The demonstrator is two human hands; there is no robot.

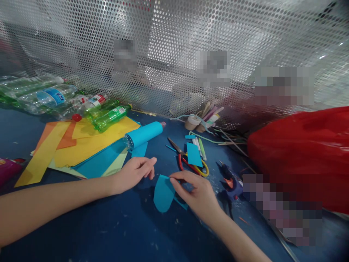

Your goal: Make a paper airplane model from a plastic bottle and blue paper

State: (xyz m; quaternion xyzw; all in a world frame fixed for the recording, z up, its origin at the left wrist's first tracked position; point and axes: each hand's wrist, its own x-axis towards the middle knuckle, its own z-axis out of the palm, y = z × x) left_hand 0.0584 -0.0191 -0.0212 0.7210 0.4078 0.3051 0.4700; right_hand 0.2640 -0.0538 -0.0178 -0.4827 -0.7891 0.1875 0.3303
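Note:
Between the thumb and forefinger of my right hand (195, 193) is the edge of a blue paper cutout (163, 194) with a rounded end. A thin blue paper scrap (181, 203) shows just under that hand. My left hand (137, 173) hovers left of the cutout, its fingers loosely bent and apart, with nothing visible in them. Beyond it lies a plastic bottle wrapped in blue paper (145, 134), resting partly on a paper stack. Scissors (180, 151) with red and yellow handles lie beyond my right hand, partly covered by a blue paper rectangle (194, 154).
Yellow paper sheets (89, 145) and several plastic bottles (51, 96) occupy the left. Markers (202, 149) lie behind the scissors. A blue glue gun (233, 187) and a red plastic bag (297, 153) are at right. A perforated metal panel (169, 47) stands behind.

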